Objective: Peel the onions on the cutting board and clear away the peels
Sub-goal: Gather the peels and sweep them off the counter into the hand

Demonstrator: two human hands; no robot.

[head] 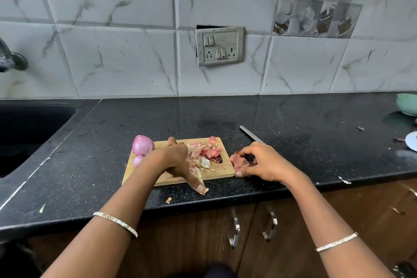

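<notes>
Left hand (178, 160) spans board (225, 171); right hand (259, 162) seemingly grips peels (239, 161) off-edge.

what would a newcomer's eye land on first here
The pink pile of peels on the wooden cutting board, with the left hand against it. At the board's right end the right hand grips a clump of peels; two peeled onions sit at its far-left corner.

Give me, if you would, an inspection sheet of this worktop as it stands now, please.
Surface: black counter, peel scrap near front edge.
Job's things: cutting board carries large onion and small onion, both apparently peeled, plus peel pile.
Clutter: knife right of board; green bowl far right.
Hands: left hand against peel pile; right hand cups gathered peels beside board.
Cables: nothing seen.
Surroundings: sink, tap left; switch panel on wall.
</notes>
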